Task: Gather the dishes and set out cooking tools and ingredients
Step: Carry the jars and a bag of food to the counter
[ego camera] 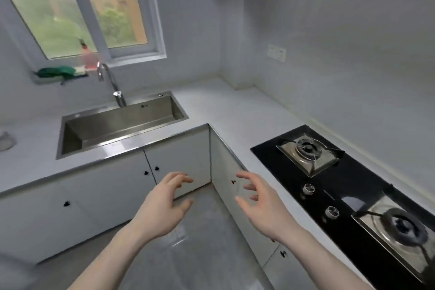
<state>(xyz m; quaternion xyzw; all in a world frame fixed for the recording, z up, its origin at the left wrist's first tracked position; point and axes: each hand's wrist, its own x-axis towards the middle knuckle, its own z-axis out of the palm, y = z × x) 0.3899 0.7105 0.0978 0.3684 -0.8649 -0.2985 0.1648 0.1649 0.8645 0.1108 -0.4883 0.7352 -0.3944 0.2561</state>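
Down in the corner where the two runs of counter meet, both hands hang in the air above the grey floor, holding nothing. The left hand has its fingers loosely curled and spread, thumb apart from them, palm turned toward the other hand. The right hand mirrors it, fingers splayed and slightly bent, just in front of the white cabinet door under the right-hand counter, not touching it. No dishes, tools or ingredients near either hand; the only possible dish is a pale round object at the far left edge of the countertop, well away from the left hand and too blurred to name. Beyond the hands, the steel sink sits in the counter ahead, with its curved faucet behind it. On the window ledge stand a pink bottle and a green cloth. To the right of the right hand, set into the counter, lies the black gas stove with two burners and two knobs, well apart from the fingers.
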